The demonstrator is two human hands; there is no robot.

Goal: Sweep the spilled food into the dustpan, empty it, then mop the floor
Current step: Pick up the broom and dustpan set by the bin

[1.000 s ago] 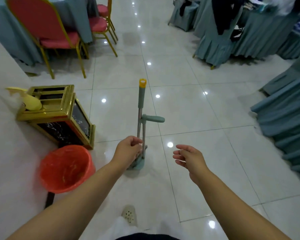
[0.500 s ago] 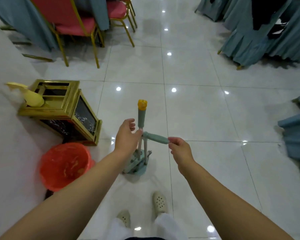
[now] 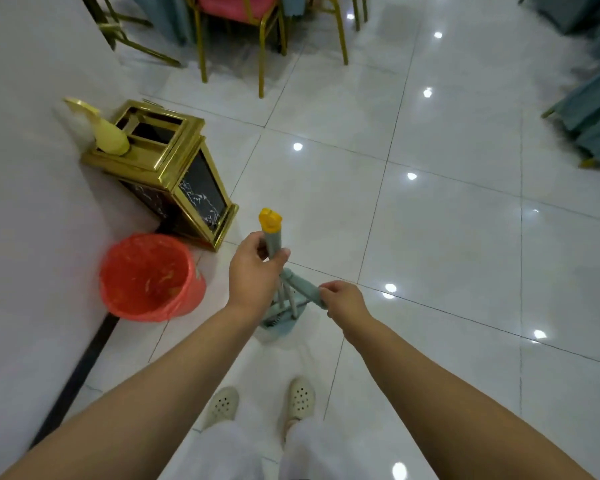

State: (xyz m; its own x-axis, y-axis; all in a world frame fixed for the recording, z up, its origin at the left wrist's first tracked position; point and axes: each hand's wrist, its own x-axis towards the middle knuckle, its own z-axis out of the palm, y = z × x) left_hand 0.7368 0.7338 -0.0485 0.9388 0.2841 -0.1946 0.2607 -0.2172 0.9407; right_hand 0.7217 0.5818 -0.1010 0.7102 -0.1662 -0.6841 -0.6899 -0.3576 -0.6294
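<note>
A green broom and dustpan set stands upright on the white tiled floor in front of my feet. My left hand [image 3: 255,268] grips the broom handle [image 3: 272,233] just below its yellow cap. My right hand [image 3: 343,301] holds the end of the angled green dustpan handle [image 3: 300,284]. The dustpan base [image 3: 278,323] rests on the floor, partly hidden behind my left wrist. A bin lined with a red bag [image 3: 149,277] stands to the left, with small food scraps inside.
A gold and black marble-patterned bin [image 3: 174,171] with a yellow spray bottle [image 3: 110,138] on top stands against the white wall on the left. Red chairs with gold legs [image 3: 264,39] are ahead. Blue draped chairs [image 3: 593,109] line the right side.
The view tilted down and I stepped closer. My left hand rose from low on the shaft to the top of the broom handle. My right hand closed on the dustpan handle.
</note>
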